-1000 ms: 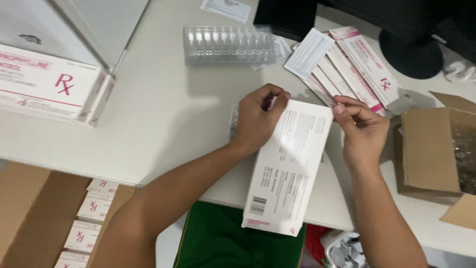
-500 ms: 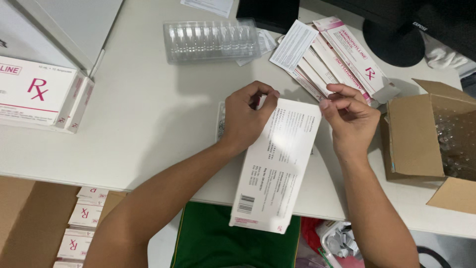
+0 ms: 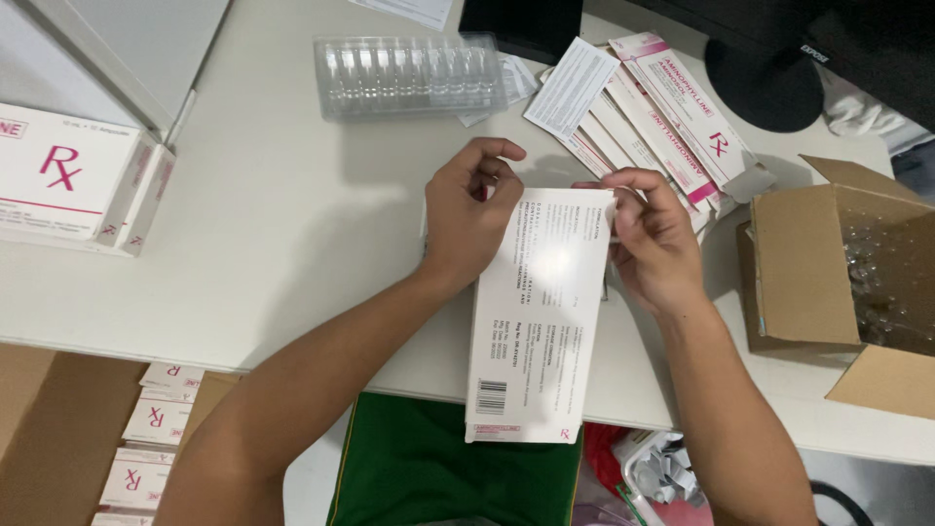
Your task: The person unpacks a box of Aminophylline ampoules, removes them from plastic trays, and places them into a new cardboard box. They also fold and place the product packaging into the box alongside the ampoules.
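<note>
Since the earlier frame the long white carton (image 3: 534, 321) is sitting a little more upright in the middle of the frame, its far end lifted slightly higher between the hands, and the view is sitting closer over the white table (image 3: 282, 244); both hands are staying at that far end. The left hand (image 3: 470, 216) is curling over the carton's upper left corner, fingers (image 3: 492, 154) bent in a narrow hook and pressing on the end flap; the right hand (image 3: 654, 239) is pinching the upper right corner, thumb and fingers nearly closed on the cardboard edge. The carton's near end is hanging past the table edge over a green surface (image 3: 429, 468). A clear plastic tray (image 3: 409, 73) is lying at upper centre; flat pink-and-white cartons (image 3: 662, 122) are fanning at upper right; an open brown box (image 3: 838, 263) is standing at right.
</note>
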